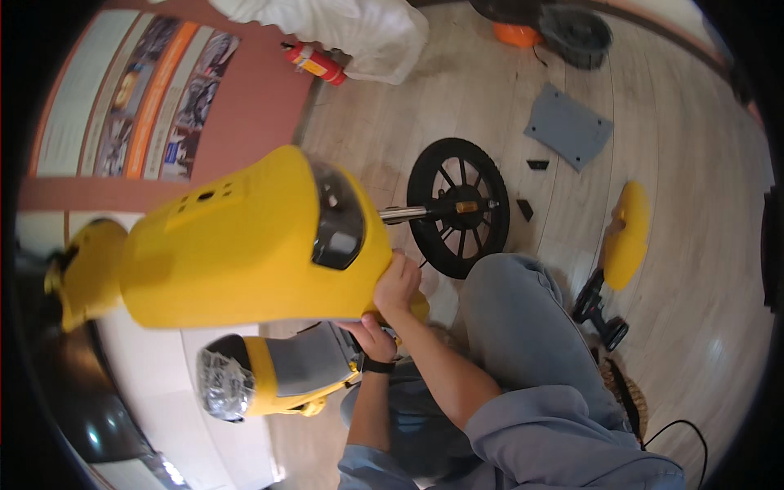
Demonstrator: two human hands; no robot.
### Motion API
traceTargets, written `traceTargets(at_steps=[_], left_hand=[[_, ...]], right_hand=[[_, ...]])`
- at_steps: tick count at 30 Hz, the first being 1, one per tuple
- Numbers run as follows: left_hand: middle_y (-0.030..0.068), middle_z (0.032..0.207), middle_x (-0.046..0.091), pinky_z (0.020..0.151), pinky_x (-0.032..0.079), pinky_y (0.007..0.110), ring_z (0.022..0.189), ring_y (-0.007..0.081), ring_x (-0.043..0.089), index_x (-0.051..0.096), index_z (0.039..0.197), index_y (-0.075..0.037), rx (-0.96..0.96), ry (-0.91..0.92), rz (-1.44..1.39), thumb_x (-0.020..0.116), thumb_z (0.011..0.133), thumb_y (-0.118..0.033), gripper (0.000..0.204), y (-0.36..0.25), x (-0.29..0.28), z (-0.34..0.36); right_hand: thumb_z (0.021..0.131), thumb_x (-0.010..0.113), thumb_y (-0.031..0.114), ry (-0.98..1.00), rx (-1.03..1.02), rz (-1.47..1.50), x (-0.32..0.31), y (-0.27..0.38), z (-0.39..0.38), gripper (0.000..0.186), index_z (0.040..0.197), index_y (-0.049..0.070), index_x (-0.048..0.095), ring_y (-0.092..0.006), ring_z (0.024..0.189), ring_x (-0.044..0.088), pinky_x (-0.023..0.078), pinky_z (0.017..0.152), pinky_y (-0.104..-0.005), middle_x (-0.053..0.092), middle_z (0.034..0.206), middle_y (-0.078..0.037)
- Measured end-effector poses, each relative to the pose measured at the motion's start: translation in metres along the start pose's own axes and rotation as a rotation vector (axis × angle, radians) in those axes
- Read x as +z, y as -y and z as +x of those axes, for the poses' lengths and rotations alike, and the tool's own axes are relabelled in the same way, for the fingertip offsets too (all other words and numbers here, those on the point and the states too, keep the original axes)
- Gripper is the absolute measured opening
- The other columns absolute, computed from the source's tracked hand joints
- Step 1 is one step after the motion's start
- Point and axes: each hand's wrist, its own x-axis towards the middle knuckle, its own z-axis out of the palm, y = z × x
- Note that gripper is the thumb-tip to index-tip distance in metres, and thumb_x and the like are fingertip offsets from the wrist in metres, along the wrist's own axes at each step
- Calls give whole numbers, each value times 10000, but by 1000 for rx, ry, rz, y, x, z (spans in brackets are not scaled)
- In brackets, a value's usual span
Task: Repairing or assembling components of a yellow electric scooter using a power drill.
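The large yellow front cover [237,245] of a scooter fills the left and middle of the head view, with a dark headlight lens [339,216] at its right end. My right hand [397,284] is closed on the cover's lower right edge. Just below it, my left hand [374,336], with a black wristband, grips the lower edge; its fingers partly hide behind the cover. From behind the cover a metal fork tube [403,215] runs to the black spoked front wheel [420,175]. A grey and yellow scooter seat [310,359] shows below, its rear end wrapped in clear film.
On the wood-look floor lie a grey panel [569,126], two small black pieces [537,164], a yellow fender [629,241] and a cordless drill [600,314]. A red fire extinguisher [318,64] stands beside white cloth [367,37]. A dark bucket [576,37] is at the back right.
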Motion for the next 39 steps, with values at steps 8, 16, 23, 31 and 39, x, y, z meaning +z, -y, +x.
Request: traceTargets(at_steps=[8, 16, 23, 31, 39], left_hand=[[130, 1481, 311, 1117, 313, 466, 1346, 271, 367, 159, 1488, -139, -148, -94, -40, 447, 960, -635, 780, -19, -2, -3], [82, 1379, 514, 1071, 385, 439, 1276, 276, 487, 471, 1380, -118, -296, -58, -562, 292, 988, -610, 654, -16, -35, -10], [98, 1214, 620, 971, 479, 422, 1119, 246, 601, 553, 1278, -73, -262, -265, -408, 313, 990, -573, 625, -26, -14, -9], [106, 1289, 581, 1002, 421, 403, 1187, 248, 556, 532, 1298, -39, -102, -214, -272, 349, 983, -461, 558, -25, -13, -8], [101, 1314, 545, 1019, 384, 390, 1225, 222, 505, 494, 1317, -36, -171, -464, -338, 414, 992, -432, 518, -19, 16, -14]], right_hand=[[933, 440, 241, 277, 108, 253, -33, -46, -4, 366, 705, 1, 597, -451, 726, 603, 441, 656, -534, 612, 711, -230], [856, 499, 180, -52, -83, 356, -1, -54, -23, 248, 635, 81, 551, -316, 574, 552, 376, 554, -426, 576, 639, -106], [882, 427, 230, 178, 3, 418, -25, -71, -13, 335, 645, 53, 584, -326, 673, 590, 422, 639, -397, 612, 686, -116], [892, 442, 197, 87, 160, 314, -6, -142, -41, 274, 795, 15, 623, -294, 732, 607, 458, 726, -378, 649, 724, -122], [904, 405, 258, 53, 153, 278, -1, -152, -42, 352, 770, 0, 603, -293, 682, 599, 459, 679, -395, 634, 713, -147]])
